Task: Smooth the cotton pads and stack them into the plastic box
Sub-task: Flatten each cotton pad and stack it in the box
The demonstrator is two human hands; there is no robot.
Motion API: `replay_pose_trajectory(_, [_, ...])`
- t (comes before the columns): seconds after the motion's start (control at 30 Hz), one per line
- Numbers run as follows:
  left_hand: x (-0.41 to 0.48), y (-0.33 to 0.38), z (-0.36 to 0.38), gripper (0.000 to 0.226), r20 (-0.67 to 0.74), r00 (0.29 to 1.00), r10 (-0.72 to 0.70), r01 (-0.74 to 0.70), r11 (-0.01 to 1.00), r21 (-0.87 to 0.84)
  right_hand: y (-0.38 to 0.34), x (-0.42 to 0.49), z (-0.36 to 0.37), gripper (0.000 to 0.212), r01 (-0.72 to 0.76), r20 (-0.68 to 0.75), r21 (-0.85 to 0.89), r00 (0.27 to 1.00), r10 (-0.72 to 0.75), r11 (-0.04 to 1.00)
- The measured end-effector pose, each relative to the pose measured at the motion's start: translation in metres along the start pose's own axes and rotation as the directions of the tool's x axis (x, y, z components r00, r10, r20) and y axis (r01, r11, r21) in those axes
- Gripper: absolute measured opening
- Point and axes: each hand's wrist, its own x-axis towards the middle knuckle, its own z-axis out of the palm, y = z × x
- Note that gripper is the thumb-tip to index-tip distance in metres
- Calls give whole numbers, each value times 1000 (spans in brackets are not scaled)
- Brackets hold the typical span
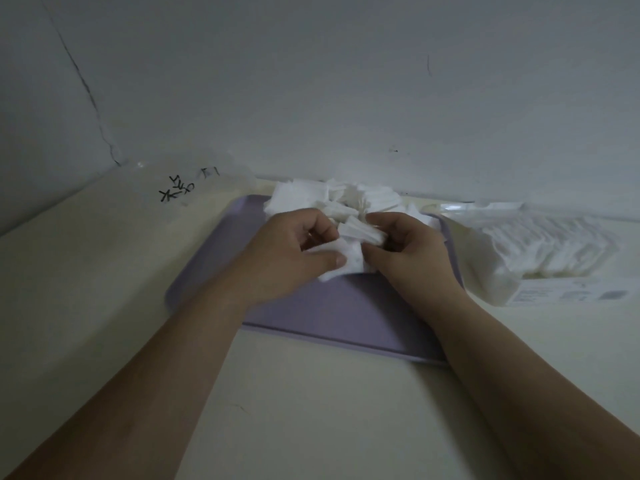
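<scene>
Under right hand [412, 251], pads [360, 233] partly hidden

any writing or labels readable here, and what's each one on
Black handwritten marks on the clear plastic piece at the left: scrawled characters, not legible.
Printed label on the front of the plastic box: too blurred to read.
No other text shows.

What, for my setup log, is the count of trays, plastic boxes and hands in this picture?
Tray: 1
Plastic box: 1
Hands: 2, left hand and right hand, each gripping cotton pads
Total: 4
</scene>
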Motion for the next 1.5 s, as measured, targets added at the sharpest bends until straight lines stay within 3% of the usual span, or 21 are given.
replay_pose_trajectory(0.1, [1, -1, 4, 21, -121, 987, 108, -110, 994, -8, 0, 0, 1, 37, -10, 20, 69, 1000, 9, 998])
replay_pose_trajectory(0.23, [2, -4, 4, 20, -78, 984, 159, -161, 987, -17, 3, 2, 2, 38, -25, 69, 106, 997, 18, 994])
replay_pose_trajectory(0.47, [4, -8, -4, 24, -25, 986, 163, -163, 987, 13, 8, 5, 1, 35, -52, 87, 149, 995, 39, 988])
replay_pose_trajectory(0.73, [6, -10, 8, 16, -117, 984, 133, -125, 990, 68, 13, 7, 2, 23, -26, 105, 142, 994, 11, 990])
replay_pose_trajectory(0.9, [4, -7, 6, 16, -54, 985, 165, -156, 979, 132, 15, 7, 2, 21, -3, 107, 98, 994, -7, 995])
replay_pose_trajectory(1.07, [4, -4, 10, 16, -59, 983, 176, -162, 968, 194, 14, 6, 3, 20, -31, 127, 165, 992, 9, 986])
replay_pose_trajectory(1.2, [5, -6, 10, 30, -82, 974, 212, -183, 946, 269, 9, 6, 2, 10, -71, 160, 291, 987, 24, 954])
replay_pose_trajectory(1.33, [6, -7, 8, 27, -29, 978, 206, -189, 935, 300, 12, 6, 2, 16, -71, 146, 254, 989, 35, 965])
replay_pose_trajectory(1.5, [6, -2, -11, 17, -258, 961, 96, -62, 988, 138, 14, 7, 2, 19, -75, 115, 231, 992, 50, 970])
